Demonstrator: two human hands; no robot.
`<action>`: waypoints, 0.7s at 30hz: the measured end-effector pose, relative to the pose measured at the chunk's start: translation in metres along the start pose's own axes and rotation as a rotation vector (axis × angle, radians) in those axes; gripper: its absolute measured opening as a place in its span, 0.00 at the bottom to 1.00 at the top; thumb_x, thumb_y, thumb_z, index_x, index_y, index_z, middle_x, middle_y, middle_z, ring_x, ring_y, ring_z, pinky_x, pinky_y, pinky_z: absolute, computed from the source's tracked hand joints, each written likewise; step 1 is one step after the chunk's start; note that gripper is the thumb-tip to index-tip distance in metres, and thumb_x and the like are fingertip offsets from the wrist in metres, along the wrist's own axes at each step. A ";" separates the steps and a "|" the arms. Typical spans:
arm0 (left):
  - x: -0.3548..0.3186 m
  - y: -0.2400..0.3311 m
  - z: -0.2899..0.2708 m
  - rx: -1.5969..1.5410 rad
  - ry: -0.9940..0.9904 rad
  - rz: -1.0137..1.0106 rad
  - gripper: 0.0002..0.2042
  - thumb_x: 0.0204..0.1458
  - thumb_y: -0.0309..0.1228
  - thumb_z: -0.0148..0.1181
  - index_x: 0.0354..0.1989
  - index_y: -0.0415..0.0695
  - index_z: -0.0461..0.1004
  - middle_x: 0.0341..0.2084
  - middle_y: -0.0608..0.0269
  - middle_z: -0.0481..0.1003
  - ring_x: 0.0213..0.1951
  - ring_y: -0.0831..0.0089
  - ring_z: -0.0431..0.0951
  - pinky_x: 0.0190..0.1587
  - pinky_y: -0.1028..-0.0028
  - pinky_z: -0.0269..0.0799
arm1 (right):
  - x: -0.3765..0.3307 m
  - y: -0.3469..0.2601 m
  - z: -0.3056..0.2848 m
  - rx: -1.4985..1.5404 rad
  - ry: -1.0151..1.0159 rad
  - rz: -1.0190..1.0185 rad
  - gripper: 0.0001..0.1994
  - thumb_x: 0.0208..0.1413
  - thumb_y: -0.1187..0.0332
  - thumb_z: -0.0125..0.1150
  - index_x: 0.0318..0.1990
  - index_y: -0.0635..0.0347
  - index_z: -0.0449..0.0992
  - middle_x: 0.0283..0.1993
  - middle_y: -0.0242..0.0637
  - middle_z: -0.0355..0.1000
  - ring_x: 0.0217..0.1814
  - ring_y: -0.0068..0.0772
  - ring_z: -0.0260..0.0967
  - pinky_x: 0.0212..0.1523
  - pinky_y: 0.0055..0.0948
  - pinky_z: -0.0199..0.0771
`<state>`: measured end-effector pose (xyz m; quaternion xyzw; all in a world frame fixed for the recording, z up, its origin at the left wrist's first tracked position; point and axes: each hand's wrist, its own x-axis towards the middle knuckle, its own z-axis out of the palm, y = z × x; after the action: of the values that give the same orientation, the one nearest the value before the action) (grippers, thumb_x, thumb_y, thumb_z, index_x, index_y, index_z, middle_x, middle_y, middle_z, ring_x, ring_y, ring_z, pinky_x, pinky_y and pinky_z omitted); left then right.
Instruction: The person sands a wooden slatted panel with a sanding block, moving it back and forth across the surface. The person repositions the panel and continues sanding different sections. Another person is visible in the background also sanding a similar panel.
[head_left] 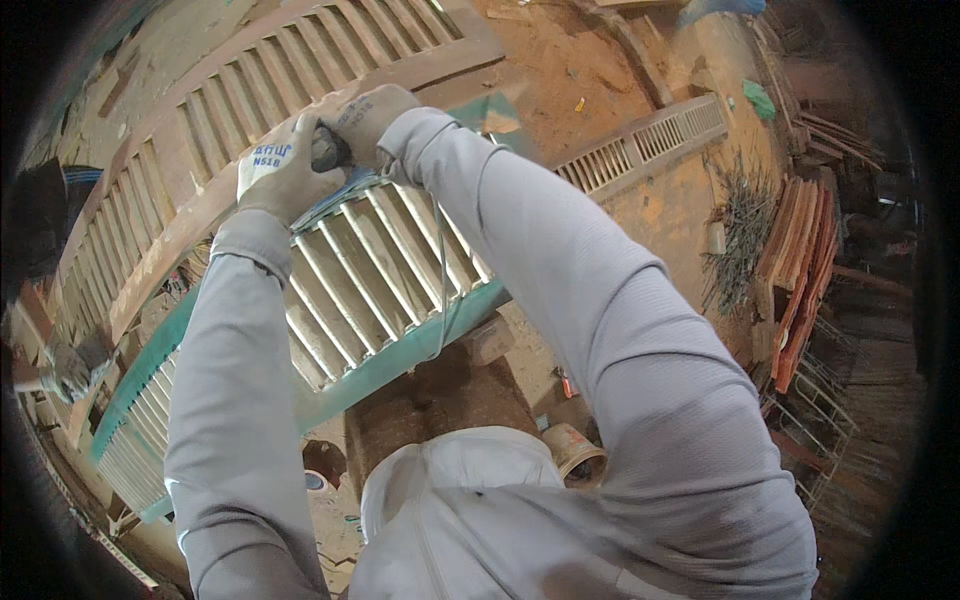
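Note:
Both of my hands wear white work gloves and meet over the far edge of a slatted panel with a teal frame and pale slats. My left hand is closed around a dark grey, rounded object, its thumb along the near side. Against the object's far right side, my right hand is curled, its fingers mostly hidden behind the glove's back. What kind of object it is cannot be made out. A thin grey cord hangs in a loop over the panel below my right forearm.
Beyond my hands lies a long brown slatted panel. Another slatted panel lies on the dirt to the right, near a heap of thin rods and stacked reddish boards. A bucket stands beside my body.

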<state>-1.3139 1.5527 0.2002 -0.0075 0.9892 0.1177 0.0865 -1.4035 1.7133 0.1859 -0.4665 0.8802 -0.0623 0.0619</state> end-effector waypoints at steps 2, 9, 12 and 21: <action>0.018 0.029 0.001 -0.008 -0.009 0.001 0.44 0.41 0.52 0.67 0.69 0.49 0.64 0.65 0.52 0.70 0.66 0.53 0.71 0.64 0.60 0.69 | -0.012 0.026 -0.008 -0.003 -0.057 0.048 0.19 0.59 0.54 0.62 0.56 0.43 0.77 0.52 0.39 0.82 0.55 0.46 0.80 0.54 0.43 0.80; 0.081 0.128 0.008 0.011 0.029 0.090 0.36 0.46 0.55 0.65 0.63 0.50 0.69 0.59 0.55 0.76 0.60 0.56 0.77 0.59 0.58 0.74 | -0.067 0.132 -0.016 -0.072 0.035 0.097 0.24 0.54 0.52 0.68 0.58 0.42 0.76 0.50 0.39 0.82 0.54 0.46 0.80 0.54 0.42 0.79; 0.112 0.152 0.015 0.038 0.006 0.106 0.36 0.46 0.55 0.64 0.63 0.52 0.69 0.58 0.58 0.77 0.59 0.57 0.78 0.58 0.57 0.75 | -0.080 0.154 -0.029 -0.097 -0.027 0.157 0.25 0.53 0.49 0.69 0.58 0.40 0.77 0.49 0.38 0.83 0.52 0.46 0.81 0.54 0.42 0.80; 0.118 0.154 0.035 -0.036 0.144 0.209 0.35 0.46 0.57 0.64 0.63 0.54 0.70 0.58 0.60 0.78 0.59 0.59 0.79 0.59 0.59 0.75 | -0.091 0.171 -0.026 -0.034 -0.040 0.148 0.13 0.61 0.58 0.57 0.51 0.45 0.77 0.45 0.41 0.82 0.50 0.39 0.81 0.51 0.48 0.77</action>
<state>-1.4294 1.7112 0.1816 0.0855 0.9860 0.1432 0.0024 -1.4960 1.8852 0.1876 -0.4022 0.9118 -0.0329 0.0760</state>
